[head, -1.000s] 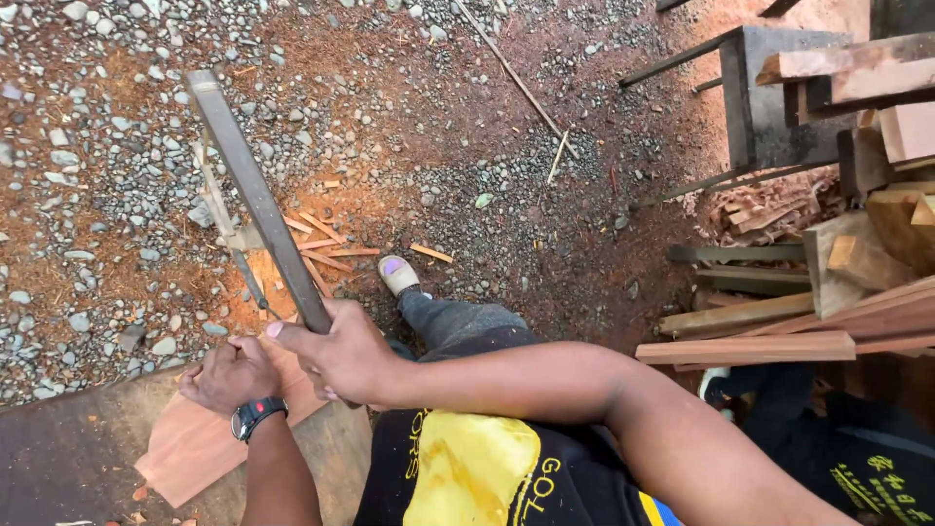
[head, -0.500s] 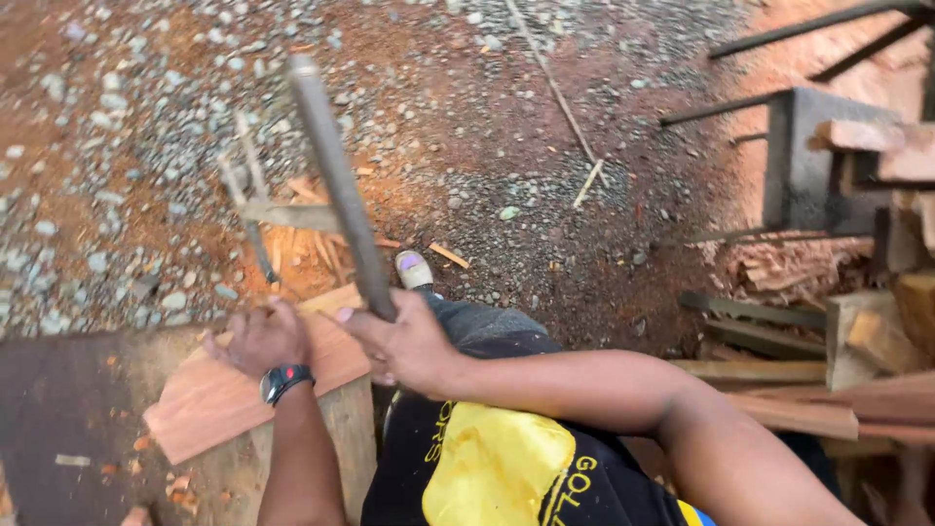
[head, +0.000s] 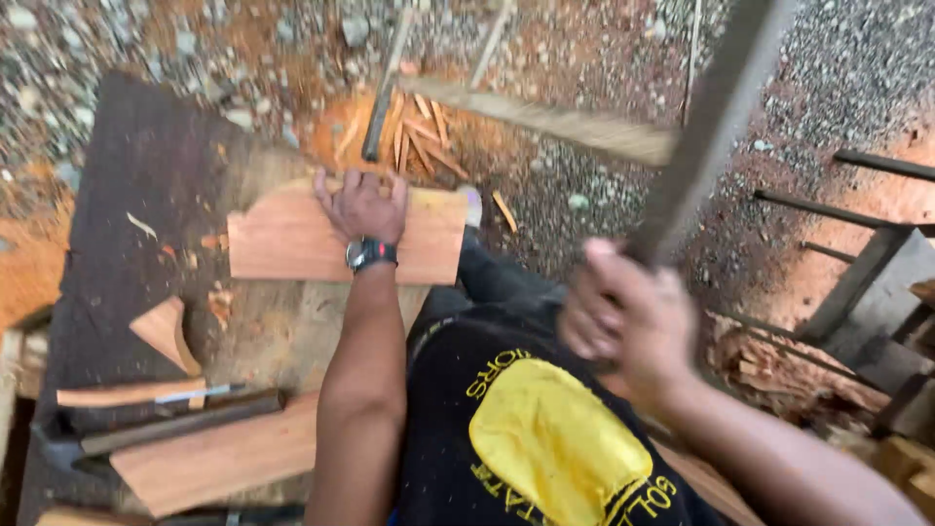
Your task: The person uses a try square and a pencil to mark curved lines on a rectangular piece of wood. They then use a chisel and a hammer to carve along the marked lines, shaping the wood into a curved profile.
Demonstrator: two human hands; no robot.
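Observation:
My left hand [head: 362, 206], with a black watch on its wrist, presses flat on a reddish wooden board [head: 292, 239] that lies on a dark workbench [head: 127, 185]. One corner of the board is cut to a curve. My right hand [head: 623, 317] is blurred and grips the handle end of a long grey metal blade [head: 711, 117], raised up and off to the right of the board, clear of the bench.
On the bench lie a curved wood offcut [head: 168, 333], a second reddish board [head: 219, 458], a hammer [head: 146, 433] and a pencil-like stick [head: 136, 394]. Wood chips [head: 419, 131] litter the gravel beyond the bench. A metal frame [head: 857, 263] stands at right.
The view has swung left and down onto the bench. My right hand has pulled the blade away from the board and lifted it to the right; my left hand stays on the board.

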